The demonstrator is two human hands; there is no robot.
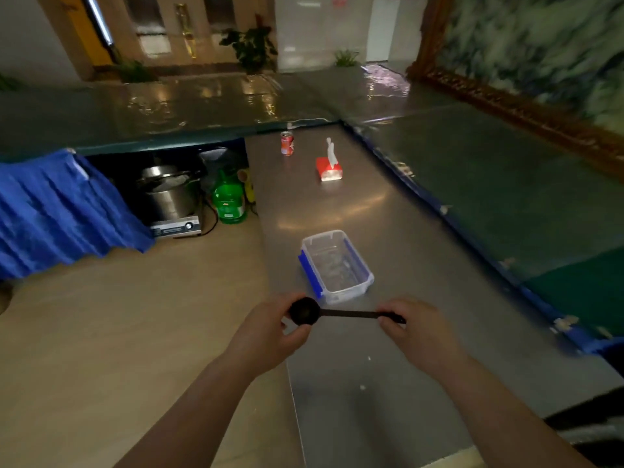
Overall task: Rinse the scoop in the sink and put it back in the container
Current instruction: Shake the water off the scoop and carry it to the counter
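Both our forearms reach forward from the bottom of the frame and meet over the near end of the steel counter. Our left hand is angled in from the left, wrist a bit bent, fingers curled up around the bowl of the black scoop. Our right hand comes in from the right, knuckles up, pinching the far end of the handle.

The scoop lies pretty much level, long axis running left to right across the view, bowl on the left with its open side facing up, handle pointing right. It's held up in the air between the two hands, just in front of the clear plastic container, not touching it as far as we can tell.

Grip on the left: fingers and thumb cupped loosely around the bowl's rim, partly closed. Grip on the right: fingers clenched on the handle tip, a little stub of it sticking out past the hand.

The container has blue latches and sits open on the counter. Further back there's a red can and a red tissue pack.
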